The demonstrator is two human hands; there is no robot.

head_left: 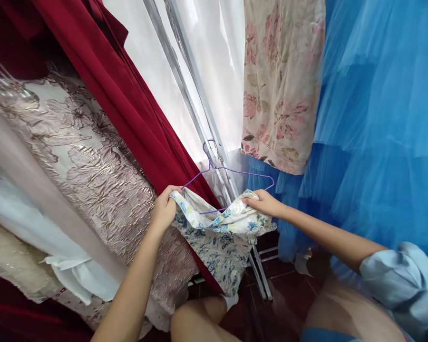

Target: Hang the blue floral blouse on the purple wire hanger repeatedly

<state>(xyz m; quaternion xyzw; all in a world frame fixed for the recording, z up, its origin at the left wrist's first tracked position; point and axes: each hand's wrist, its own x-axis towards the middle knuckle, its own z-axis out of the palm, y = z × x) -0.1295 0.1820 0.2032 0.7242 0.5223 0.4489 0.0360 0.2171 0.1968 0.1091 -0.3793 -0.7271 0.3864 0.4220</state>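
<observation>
"What do the hands hold?"
"From my distant seat I see the left hand point(166, 206) gripping one edge of the floral garment point(217, 249); the right hand point(266, 203) pinches the other edge."
"And where is this garment?"
"It hangs between them, in front of the metal stand point(186, 85); the purple hanger point(249, 173) is partly inside its opening; red fabric point(128, 104) hangs at left, blue tulle point(371, 118) at right."
</observation>
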